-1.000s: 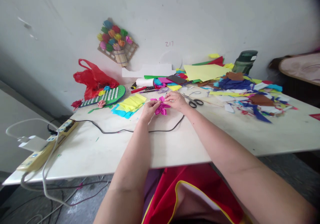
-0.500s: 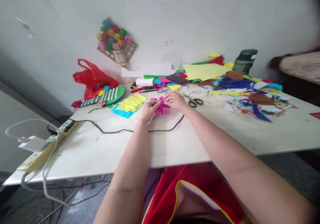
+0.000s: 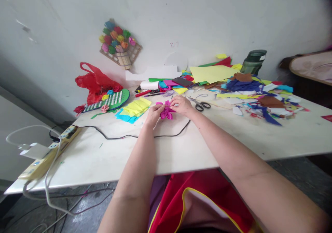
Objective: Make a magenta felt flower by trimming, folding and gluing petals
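A magenta paper flower point(image 3: 167, 114) with several pointed petals is held between my two hands, above the middle of the white table point(image 3: 178, 153). My left hand point(image 3: 155, 114) pinches its left petals between thumb and fingers. At its upper right edge, my right hand point(image 3: 181, 105) has its fingertips closed on a petal. Part of the flower is hidden behind the fingers. Black-handled scissors point(image 3: 202, 106) lie just right of my right hand. To the left of my left hand, yellow paper sheets point(image 3: 137, 106) rest on blue paper sheets point(image 3: 127, 117).
A black cable point(image 3: 124, 136) crosses the table in front of the flower. At left are a power strip point(image 3: 49, 157), a red plastic bag point(image 3: 94, 82) and a green decorated board point(image 3: 121, 98). Paper scraps point(image 3: 269, 103) heap at right, near a dark green bottle point(image 3: 254, 62).
Almost nothing differs. Both hands keep their grip on the magenta flower, and the view has shifted very slightly.
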Tool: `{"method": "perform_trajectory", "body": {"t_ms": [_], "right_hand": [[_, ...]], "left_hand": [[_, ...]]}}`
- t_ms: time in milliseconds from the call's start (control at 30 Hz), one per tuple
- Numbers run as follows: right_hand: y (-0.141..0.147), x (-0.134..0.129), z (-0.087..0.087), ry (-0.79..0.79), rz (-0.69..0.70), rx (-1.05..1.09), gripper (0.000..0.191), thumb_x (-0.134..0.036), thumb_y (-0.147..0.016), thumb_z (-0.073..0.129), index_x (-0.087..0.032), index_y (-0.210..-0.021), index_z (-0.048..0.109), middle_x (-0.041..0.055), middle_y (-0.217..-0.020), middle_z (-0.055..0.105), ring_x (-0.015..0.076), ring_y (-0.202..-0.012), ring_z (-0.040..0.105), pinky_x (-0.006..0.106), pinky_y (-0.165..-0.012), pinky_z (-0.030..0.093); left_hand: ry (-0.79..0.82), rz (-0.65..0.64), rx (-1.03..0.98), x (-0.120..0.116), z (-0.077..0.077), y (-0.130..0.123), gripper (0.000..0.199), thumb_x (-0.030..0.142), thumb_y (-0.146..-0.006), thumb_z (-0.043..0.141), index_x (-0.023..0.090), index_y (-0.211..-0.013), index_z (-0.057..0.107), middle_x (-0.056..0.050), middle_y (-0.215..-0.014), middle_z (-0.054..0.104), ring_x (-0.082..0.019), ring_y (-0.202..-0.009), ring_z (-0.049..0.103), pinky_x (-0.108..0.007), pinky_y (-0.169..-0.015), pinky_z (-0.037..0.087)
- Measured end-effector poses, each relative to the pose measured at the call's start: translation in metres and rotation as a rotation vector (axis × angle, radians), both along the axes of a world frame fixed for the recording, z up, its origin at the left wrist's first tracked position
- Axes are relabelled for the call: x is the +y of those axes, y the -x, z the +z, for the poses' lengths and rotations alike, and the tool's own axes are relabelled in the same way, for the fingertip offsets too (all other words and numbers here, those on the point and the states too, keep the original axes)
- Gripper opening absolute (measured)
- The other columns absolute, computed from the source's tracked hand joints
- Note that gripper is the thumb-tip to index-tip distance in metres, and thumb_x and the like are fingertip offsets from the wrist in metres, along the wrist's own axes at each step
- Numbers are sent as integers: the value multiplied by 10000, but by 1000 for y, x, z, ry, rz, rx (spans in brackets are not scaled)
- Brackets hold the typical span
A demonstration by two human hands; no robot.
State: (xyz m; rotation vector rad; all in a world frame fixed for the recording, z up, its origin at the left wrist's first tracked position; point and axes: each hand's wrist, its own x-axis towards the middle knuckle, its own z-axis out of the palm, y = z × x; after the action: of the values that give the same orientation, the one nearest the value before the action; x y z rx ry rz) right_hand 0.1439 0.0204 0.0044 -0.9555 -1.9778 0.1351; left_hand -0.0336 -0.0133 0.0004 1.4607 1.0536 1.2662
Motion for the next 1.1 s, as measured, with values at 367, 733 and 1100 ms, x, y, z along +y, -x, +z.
{"method": "perform_trajectory", "body": {"t_ms": [367, 733, 1100], "right_hand": [[-1, 0, 0, 6, 10, 18, 94, -169, -676, 669, -224, -604, 695, 37, -887, 712, 213, -905, 626, 346, -820, 497], [0, 1, -3, -6, -9, 13, 86, -181, -681, 675, -228, -611, 695, 35, -913, 705, 204, -898, 626, 335, -796, 504], [2, -2, -1, 10, -19, 25, 99, -171, -673, 673, -230, -594, 683, 36, -887, 699, 208, -910, 621, 335, -805, 502]], "left_hand": [[58, -7, -25, -2, 2, 1, 298, 246, -601, 669, 141, -873, 734, -26, -708, 672, -104, -575, 541, -221, -560, 409], [38, -7, -26, -5, 5, -1, 306, 274, -583, 729, 144, -860, 735, -24, -691, 663, -103, -564, 538, -231, -559, 409], [56, -16, -38, 2, -1, 3, 314, 265, -631, 643, 118, -894, 733, -54, -731, 678, -117, -594, 564, -224, -548, 421]]}}
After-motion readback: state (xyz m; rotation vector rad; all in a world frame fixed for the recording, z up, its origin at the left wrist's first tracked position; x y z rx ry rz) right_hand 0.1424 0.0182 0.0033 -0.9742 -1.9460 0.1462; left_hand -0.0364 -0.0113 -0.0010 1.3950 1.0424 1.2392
